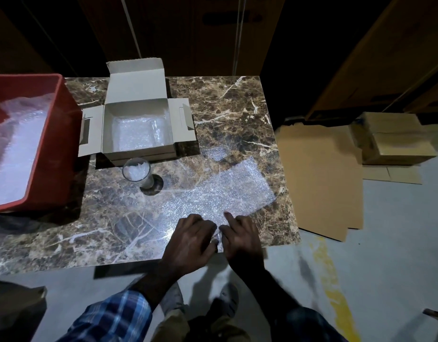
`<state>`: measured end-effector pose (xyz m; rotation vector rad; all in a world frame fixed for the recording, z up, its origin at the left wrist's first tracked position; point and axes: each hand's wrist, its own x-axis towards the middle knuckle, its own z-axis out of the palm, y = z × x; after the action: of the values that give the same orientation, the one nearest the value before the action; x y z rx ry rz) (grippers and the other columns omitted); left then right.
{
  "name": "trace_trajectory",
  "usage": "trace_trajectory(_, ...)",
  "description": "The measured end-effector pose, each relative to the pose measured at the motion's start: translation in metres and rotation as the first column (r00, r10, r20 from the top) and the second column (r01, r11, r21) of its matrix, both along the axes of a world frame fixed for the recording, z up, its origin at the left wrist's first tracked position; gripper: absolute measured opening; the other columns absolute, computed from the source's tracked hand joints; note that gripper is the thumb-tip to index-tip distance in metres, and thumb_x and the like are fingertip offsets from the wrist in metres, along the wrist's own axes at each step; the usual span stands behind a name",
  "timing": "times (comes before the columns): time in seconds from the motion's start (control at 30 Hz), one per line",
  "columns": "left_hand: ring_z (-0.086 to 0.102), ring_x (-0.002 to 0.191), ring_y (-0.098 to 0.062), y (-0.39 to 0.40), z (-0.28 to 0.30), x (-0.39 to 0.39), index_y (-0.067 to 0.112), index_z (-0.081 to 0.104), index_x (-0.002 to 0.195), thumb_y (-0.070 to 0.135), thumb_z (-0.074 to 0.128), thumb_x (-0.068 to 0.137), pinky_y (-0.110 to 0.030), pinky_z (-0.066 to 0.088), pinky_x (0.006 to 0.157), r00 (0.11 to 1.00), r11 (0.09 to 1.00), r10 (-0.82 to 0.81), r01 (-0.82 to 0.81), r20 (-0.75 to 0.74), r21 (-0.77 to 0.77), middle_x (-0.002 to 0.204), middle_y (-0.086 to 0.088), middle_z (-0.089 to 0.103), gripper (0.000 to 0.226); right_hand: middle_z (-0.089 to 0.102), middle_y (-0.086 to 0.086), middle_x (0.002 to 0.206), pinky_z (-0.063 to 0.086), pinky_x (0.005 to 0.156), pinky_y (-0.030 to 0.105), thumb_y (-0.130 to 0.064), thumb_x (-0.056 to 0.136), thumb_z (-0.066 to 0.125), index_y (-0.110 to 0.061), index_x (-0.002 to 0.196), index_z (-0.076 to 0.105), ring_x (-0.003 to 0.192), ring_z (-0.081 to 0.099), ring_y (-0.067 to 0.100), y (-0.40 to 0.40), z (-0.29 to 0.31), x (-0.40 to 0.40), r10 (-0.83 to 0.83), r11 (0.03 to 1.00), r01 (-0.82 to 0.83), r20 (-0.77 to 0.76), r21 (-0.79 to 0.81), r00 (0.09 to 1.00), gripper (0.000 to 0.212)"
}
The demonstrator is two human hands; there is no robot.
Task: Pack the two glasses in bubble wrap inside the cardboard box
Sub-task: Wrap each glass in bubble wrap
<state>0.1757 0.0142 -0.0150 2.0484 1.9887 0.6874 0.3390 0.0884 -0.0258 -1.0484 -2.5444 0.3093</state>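
Pinching the bubble wrap sheet's (218, 193) near edge, both hands (218, 236) sit close together, fingers curled.

Two hands, left hand (191, 239) and right hand (240, 236), pinch a bubble wrap sheet (220, 191) on a marble table (237, 107); a glass (137, 172) stands beside an open cardboard box (136, 124).

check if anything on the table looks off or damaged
Nothing looks damaged or spilled. The glass stands upright near the open box, and both hands are on the bubble wrap spread flat.
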Motion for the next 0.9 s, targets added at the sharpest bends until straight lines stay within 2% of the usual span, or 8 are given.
trace_trajectory(0.13,0.052,0.119,-0.024,-0.008,-0.006,-0.016,0.014,0.067,0.121,0.047,0.072,0.079,-0.036,0.038,0.098,0.997,0.997,-0.051,0.048,-0.049,-0.064,0.125,0.003,0.065,0.054,0.071,0.006,0.113,0.048,0.086,0.038,-0.006,0.085,0.064,-0.012,0.093,0.071,0.099,0.056,0.027,0.007,0.002,0.002,-0.091,0.988,0.070,-0.151,-0.140,0.984,0.012)
trace_trajectory(0.23,0.057,0.118,-0.030,-0.014,-0.010,-0.026,0.009,0.069,0.119,0.028,0.063,0.080,-0.037,0.038,0.100,1.000,1.000,0.022,-0.023,-0.019,-0.021,0.121,-0.003,0.069,0.044,0.070,0.005,0.090,0.048,0.081,0.032,-0.002,0.086,0.063,-0.009,0.093,0.072,0.086,0.061,0.024,0.007,0.009,0.001,-0.220,0.940,0.125,-0.280,-0.318,0.935,0.013)
trace_trajectory(0.3,0.057,0.119,-0.030,-0.016,-0.009,-0.037,0.009,0.072,0.115,0.022,0.056,0.081,-0.037,0.038,0.101,0.996,0.996,0.086,-0.086,0.003,0.005,0.121,-0.003,0.070,0.040,0.070,0.004,0.088,0.047,0.080,0.026,-0.001,0.085,0.061,-0.009,0.092,0.072,0.083,0.061,0.021,0.007,0.012,0.002,-0.295,0.906,0.157,-0.320,-0.394,0.900,0.015)
trace_trajectory(0.4,0.054,0.119,-0.028,-0.014,-0.005,-0.053,0.013,0.076,0.103,0.024,0.054,0.087,-0.037,0.038,0.098,0.997,0.997,0.077,-0.076,-0.004,0.034,0.121,0.002,0.070,0.029,0.068,0.002,0.093,0.050,0.082,0.034,-0.002,0.080,0.061,-0.011,0.097,0.071,0.089,0.058,0.018,0.003,0.014,0.003,-0.323,0.896,0.185,-0.307,-0.405,0.895,0.022)
trace_trajectory(0.47,0.053,0.120,-0.027,-0.010,-0.001,-0.058,0.014,0.076,0.101,0.026,0.053,0.088,-0.035,0.037,0.098,0.999,0.998,0.040,-0.041,0.002,0.044,0.119,0.004,0.071,0.029,0.065,0.001,0.108,0.050,0.092,0.039,-0.008,0.072,0.064,-0.012,0.113,0.068,0.103,0.053,0.018,-0.004,0.016,0.001,-0.269,0.924,0.183,-0.231,-0.336,0.935,0.041)
trace_trajectory(0.57,0.052,0.121,-0.025,-0.003,0.006,-0.058,0.014,0.077,0.099,0.028,0.055,0.087,-0.035,0.036,0.101,1.000,0.997,-0.010,0.010,0.002,0.072,0.113,0.003,0.073,0.028,0.060,0.006,0.137,0.032,0.106,0.040,-0.023,0.072,0.066,-0.014,0.132,0.061,0.124,0.047,0.022,-0.011,0.017,-0.009,-0.062,0.981,0.042,-0.103,-0.192,0.993,0.061)
trace_trajectory(0.77,0.052,0.121,-0.025,0.008,0.023,-0.060,0.013,0.073,0.107,0.015,0.073,0.065,-0.022,0.023,0.112,0.997,0.995,-0.078,0.077,0.026,0.061,0.111,0.000,0.071,0.042,0.070,0.007,0.124,0.047,0.105,0.047,-0.021,0.074,0.045,-0.013,0.118,0.073,0.118,0.063,0.028,-0.013,0.010,-0.020,0.053,0.956,-0.074,-0.078,-0.283,0.996,0.053)
trace_trajectory(0.9,0.042,0.133,-0.024,0.010,0.026,-0.083,0.019,0.069,0.122,0.027,0.078,0.044,-0.029,0.020,0.114,0.961,0.956,-0.270,0.259,-0.063,-0.138,0.132,0.005,0.064,0.079,0.067,0.005,0.131,0.036,0.113,0.043,-0.005,0.061,0.062,-0.020,0.121,0.071,0.127,0.057,0.022,-0.011,0.000,-0.005,0.171,0.915,-0.195,-0.098,-0.353,0.980,0.062)
